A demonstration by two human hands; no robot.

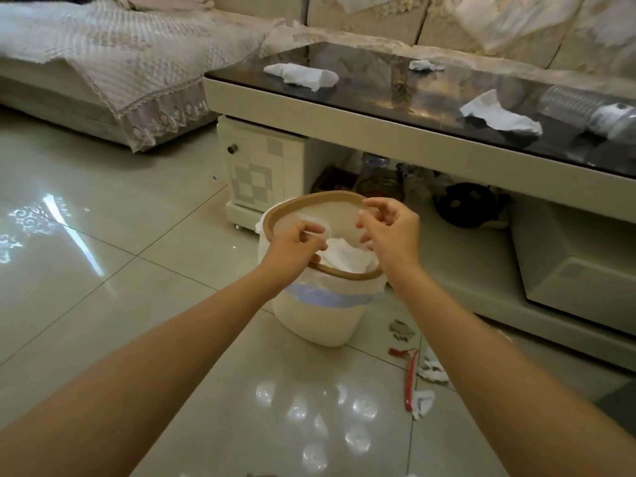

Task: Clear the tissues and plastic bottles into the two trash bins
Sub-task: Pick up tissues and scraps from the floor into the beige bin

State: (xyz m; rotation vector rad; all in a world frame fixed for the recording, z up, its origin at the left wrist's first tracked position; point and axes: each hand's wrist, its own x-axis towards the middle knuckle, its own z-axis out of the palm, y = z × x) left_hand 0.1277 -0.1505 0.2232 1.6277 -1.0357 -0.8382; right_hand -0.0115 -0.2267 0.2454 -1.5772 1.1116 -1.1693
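A quilted, lace-edged cover [137, 63] drapes the sofa at far left above glossy floor tiles [103, 270]. Further right, the left hand [292, 247] hangs over the near rim of a rounded cream plastic trash bin [320, 318] with a tan ring top and a thin white liner; its grip is loosely curled, and whether it pinches the liner cannot be told. Inside the bin lies a crumpled white tissue [347, 258]. The right hand [392, 232] hovers over the bin's right side, fingers curled and relaxed, grasping nothing. Behind, on the dark reflective glass desk [378, 87], lie 3 crumpled tissues: a rolled one [303, 75] at left, a small wad [425, 65] farther back, and a flattened one [499, 115] at right. A ribbed clear plastic bottle [585, 113] lies on its side at the far right edge.
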